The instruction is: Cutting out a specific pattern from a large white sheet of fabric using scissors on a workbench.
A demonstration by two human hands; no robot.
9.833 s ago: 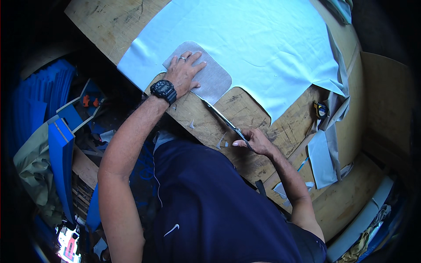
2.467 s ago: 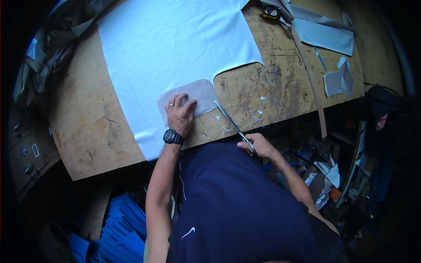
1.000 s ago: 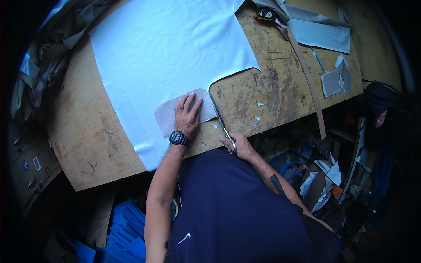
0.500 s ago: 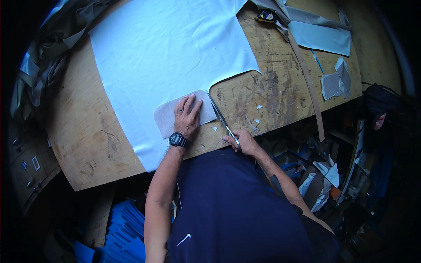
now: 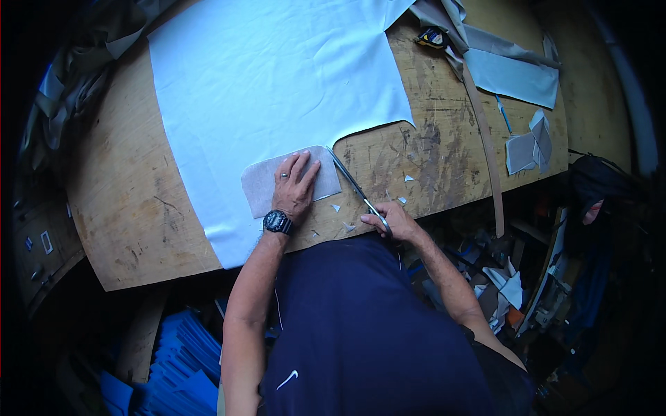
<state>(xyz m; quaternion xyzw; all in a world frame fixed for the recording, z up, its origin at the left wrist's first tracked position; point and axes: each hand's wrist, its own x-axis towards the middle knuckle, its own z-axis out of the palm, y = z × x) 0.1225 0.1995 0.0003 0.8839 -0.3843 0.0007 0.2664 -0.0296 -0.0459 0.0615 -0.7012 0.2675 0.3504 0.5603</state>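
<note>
My left hand [image 5: 295,188] lies with fingers apart on a grey piece with rounded corners [image 5: 257,186], pressing it flat. That piece rests on a large pale sheet [image 5: 236,90], which looks white-blue and has a smooth face. Long scissors [image 5: 354,184] are gripped in my right hand [image 5: 395,225], at the table's near edge. Their tips meet the sheet at the grey piece's upper right corner, where a curved cut edge runs off to the right. Whether the blades are apart at the tips is hard to see. Small pale scraps [image 5: 336,208] lie around the scissors.
Across the worn wooden table [image 5: 444,111], a tape measure [image 5: 431,37], a long tan strip [image 5: 484,139], a blue pen-like stick [image 5: 503,114] and grey cut pieces [image 5: 520,154] lie at the right. Draped fabric [image 5: 73,90] hangs at far left. Blue sheets [image 5: 177,360] are stacked below the table.
The view has shifted slightly. My right hand and the scissors' handles have moved a little right, the tips staying near the same corner. My left hand keeps its place on the grey piece.
</note>
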